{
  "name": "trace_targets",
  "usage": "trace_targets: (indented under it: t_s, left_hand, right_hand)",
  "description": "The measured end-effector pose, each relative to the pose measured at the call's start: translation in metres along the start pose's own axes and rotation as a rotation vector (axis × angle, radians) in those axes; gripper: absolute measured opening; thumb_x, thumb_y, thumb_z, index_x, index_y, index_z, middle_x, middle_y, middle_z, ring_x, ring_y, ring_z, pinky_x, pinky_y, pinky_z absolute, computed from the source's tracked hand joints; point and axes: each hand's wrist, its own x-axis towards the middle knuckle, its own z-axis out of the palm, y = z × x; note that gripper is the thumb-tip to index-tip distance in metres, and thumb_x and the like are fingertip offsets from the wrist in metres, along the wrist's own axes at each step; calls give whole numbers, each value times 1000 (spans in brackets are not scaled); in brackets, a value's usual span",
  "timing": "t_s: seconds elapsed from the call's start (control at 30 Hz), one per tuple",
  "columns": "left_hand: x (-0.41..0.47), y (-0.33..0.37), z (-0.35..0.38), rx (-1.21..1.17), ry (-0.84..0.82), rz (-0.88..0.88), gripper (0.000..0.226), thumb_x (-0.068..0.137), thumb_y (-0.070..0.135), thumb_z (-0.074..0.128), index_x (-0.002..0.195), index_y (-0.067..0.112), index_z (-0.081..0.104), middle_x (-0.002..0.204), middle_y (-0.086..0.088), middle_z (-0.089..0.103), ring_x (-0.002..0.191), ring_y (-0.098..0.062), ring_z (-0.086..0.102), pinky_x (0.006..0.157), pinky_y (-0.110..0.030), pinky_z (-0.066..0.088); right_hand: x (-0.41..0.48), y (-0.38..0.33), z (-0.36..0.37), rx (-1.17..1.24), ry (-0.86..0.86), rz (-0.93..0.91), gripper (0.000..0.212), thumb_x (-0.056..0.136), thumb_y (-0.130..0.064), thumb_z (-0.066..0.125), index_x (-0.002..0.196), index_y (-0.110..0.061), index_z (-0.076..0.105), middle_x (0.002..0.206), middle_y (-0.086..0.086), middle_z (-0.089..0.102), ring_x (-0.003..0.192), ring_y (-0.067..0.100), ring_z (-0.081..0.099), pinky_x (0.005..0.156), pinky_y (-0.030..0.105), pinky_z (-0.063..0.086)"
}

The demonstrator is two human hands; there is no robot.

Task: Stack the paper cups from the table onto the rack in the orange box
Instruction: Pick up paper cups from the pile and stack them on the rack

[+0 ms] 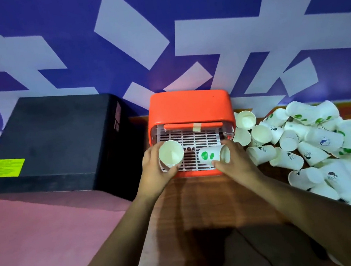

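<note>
The orange box (189,106) stands at the back of the wooden table, its white slotted rack (195,138) pulled out toward me. My left hand (155,171) grips an upright white paper cup (170,153), mouth up, over the rack's left front corner. My right hand (236,158) holds a second cup with a green print (210,155) lying on its side, base pointing left, over the rack's front right. A heap of paper cups (310,144) lies to the right of the box.
A large black box (55,139) with a yellow label sits left of the orange box. The wooden table (202,207) stretches toward me. A blue and white patterned wall rises behind. Pink floor lies at lower left.
</note>
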Motion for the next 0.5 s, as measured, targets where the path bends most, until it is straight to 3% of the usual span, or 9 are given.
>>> trace_targets:
  t_s: [0.1,0.23,0.4,0.5]
  left_hand:
    - [3,-4,5,-78,-31,-6,77,77,25,85,140,34,43,139,13,49,130,-4,47,110,-32,43]
    - [6,-4,9,-156,-16,-8,77,80,9,82,134,44,38,130,43,44,124,9,50,101,-16,46]
    - [10,-6,12,-182,-59,-16,76,81,8,82,131,45,39,127,46,42,121,14,48,93,-6,41]
    - [13,-10,16,-199,-72,-14,79,80,11,83,141,34,39,138,37,41,130,5,47,107,-21,42]
  right_hand:
    - [9,8,11,-71,7,-33,81,74,-28,82,142,-13,39,138,5,46,128,18,43,100,18,28]
    - [23,21,31,-309,-16,-75,83,71,-42,82,136,-9,42,140,12,46,132,29,41,111,34,33]
    - [34,33,38,-398,-48,-57,89,72,-52,78,142,-11,40,142,11,45,135,29,38,112,38,32]
    - [36,39,41,-410,-50,-84,90,74,-50,78,144,-10,39,145,10,45,136,28,37,113,37,32]
